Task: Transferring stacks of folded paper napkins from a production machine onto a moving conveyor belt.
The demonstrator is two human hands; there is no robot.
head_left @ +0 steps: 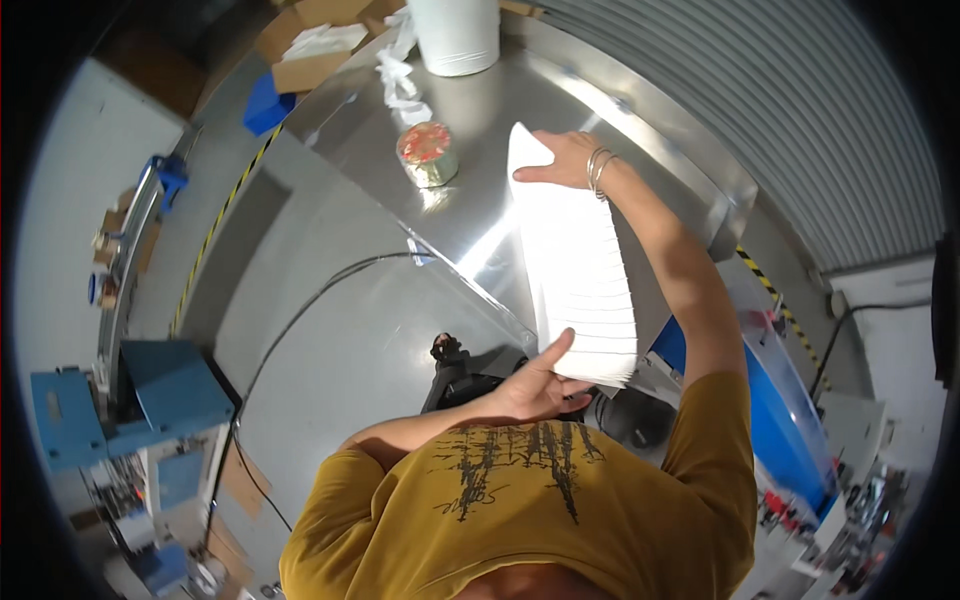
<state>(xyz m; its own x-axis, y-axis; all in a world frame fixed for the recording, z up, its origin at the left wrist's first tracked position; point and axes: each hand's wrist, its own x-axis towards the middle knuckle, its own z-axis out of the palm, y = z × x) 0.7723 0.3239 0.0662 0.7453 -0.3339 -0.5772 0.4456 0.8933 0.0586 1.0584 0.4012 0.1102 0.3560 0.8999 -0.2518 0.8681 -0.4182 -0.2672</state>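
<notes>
I hold a long stack of thin white flat pieces (580, 270) pressed end to end between both hands, above a shiny steel table (480, 120). My left hand (540, 382) grips the near end of the stack, thumb up against it. At the far end my right hand (562, 160), with thin bracelets on the wrist, presses flat on the stack. A round tin with a red patterned lid (427, 153) stands on the table just left of the stack's far end, apart from it.
A white cylindrical container (455, 35) and crumpled white plastic (400, 80) lie at the table's far end. Cardboard boxes (310, 50) sit beyond. A blue machine (170, 390) stands at left, a black cable (300, 310) crosses the floor, and blue equipment (780, 410) is at right.
</notes>
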